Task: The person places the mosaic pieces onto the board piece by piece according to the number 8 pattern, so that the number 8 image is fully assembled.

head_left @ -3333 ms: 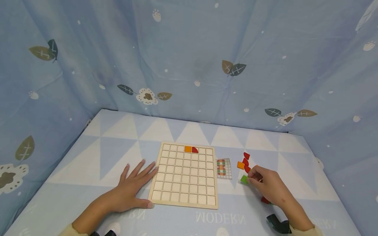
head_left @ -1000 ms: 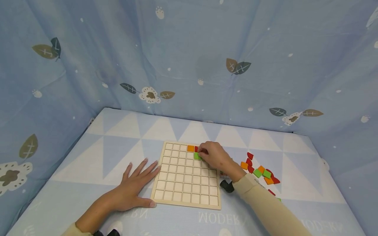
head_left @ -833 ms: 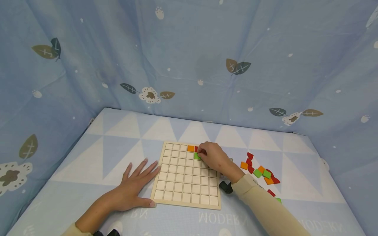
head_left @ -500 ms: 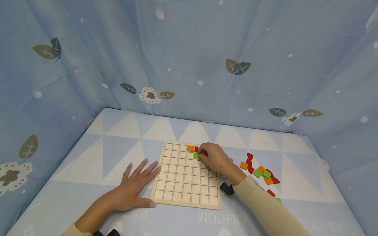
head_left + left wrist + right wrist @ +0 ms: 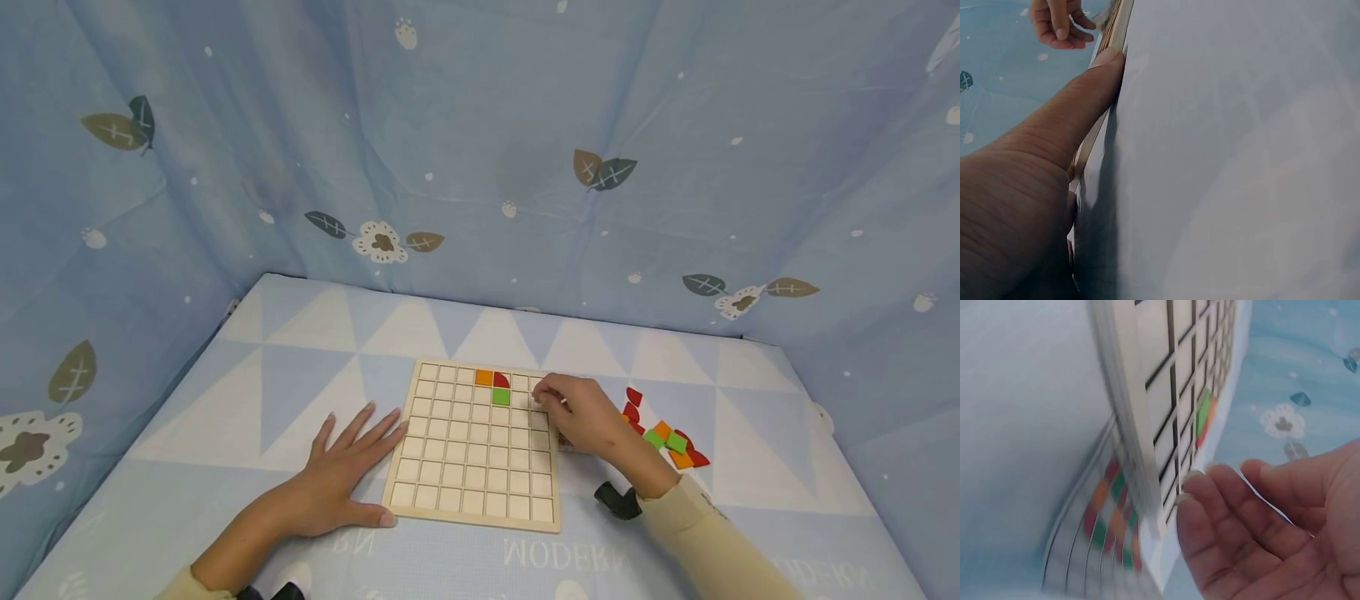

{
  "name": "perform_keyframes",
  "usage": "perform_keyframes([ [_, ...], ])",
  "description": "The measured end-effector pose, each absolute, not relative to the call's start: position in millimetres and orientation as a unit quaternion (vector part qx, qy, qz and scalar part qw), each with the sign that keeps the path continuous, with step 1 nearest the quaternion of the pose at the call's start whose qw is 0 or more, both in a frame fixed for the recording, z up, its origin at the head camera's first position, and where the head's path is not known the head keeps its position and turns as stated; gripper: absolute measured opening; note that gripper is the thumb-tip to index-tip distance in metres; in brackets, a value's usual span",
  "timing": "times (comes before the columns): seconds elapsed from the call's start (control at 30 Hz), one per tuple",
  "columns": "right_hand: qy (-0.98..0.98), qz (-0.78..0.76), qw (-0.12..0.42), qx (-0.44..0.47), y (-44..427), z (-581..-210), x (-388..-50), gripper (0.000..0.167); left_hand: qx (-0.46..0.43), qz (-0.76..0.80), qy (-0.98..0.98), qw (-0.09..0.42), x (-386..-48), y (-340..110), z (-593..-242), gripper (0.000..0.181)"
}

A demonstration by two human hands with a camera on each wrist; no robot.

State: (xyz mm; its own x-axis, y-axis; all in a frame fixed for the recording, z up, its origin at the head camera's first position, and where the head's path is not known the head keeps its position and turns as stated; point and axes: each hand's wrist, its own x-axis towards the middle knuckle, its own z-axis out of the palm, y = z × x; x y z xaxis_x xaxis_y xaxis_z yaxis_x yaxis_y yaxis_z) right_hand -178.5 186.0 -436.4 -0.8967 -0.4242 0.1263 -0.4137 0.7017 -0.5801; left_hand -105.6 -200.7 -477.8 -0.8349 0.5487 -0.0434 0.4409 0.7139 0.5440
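A wooden grid board [image 5: 471,453] lies on the table. Near its far edge sit an orange square tile [image 5: 484,378] and a red quarter-round tile [image 5: 501,381], with a green square tile [image 5: 501,397] in the cell below the red one. My left hand [image 5: 330,483] lies flat with spread fingers, its fingertips and thumb against the board's left side. Over the board's far right corner is my right hand [image 5: 581,412]; in the right wrist view its fingers are loosely bent and hold nothing. The printed pattern card [image 5: 1079,550] beside the board is mostly hidden from the head view.
Right of the board lies a loose group of tiles, among them a green square [image 5: 677,442], an orange square [image 5: 681,459] and several red pieces [image 5: 632,412]. My right forearm covers part of that area. A patterned curtain [image 5: 480,167] hangs behind the table.
My right hand brought a green tile from the loose group to the board, held it in the cell under the red tile, then let go and moved right. The left hand stays put.
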Motion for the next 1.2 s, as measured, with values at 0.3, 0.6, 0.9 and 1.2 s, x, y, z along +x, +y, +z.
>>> perform_keyframes([
  [0.3,0.935,-0.301,-0.007,-0.189,228,-431,-153,0.017,0.259,0.261,0.923,0.114,-106,-198,-475,0.111],
  [0.6,0.952,-0.274,-0.019,-0.134,269,-427,-123,0.015,0.264,0.267,0.921,0.107,-105,-198,-474,0.11],
  [0.9,0.959,-0.269,-0.002,-0.088,305,-429,-101,0.016,0.265,0.264,0.922,0.102,-105,-200,-476,0.11],
  [1.2,0.968,-0.246,0.028,-0.051,330,-435,-88,0.02,0.267,0.269,0.92,0.101,-104,-199,-471,0.109],
])
